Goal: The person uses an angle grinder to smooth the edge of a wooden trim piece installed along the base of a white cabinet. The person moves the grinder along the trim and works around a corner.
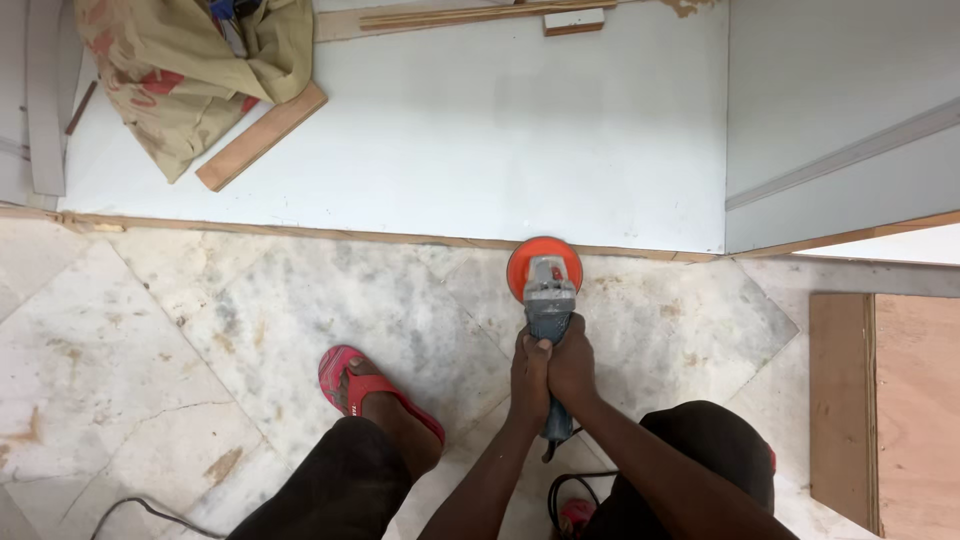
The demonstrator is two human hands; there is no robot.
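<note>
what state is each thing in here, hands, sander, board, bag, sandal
left hand: closed around the sander's body
right hand: closed around the sander's body, touching the left hand
sander: held pointing away, orange disc at the board's front edge
board: lying flat, white face up
bag: crumpled, lying on the board's far left corner
sandal: worn on the foot, flat on the floor

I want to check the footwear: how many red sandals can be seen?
2. One red sandal is on the foot left of the hands; a second shows partly at the bottom edge, mostly hidden by the leg.
</note>
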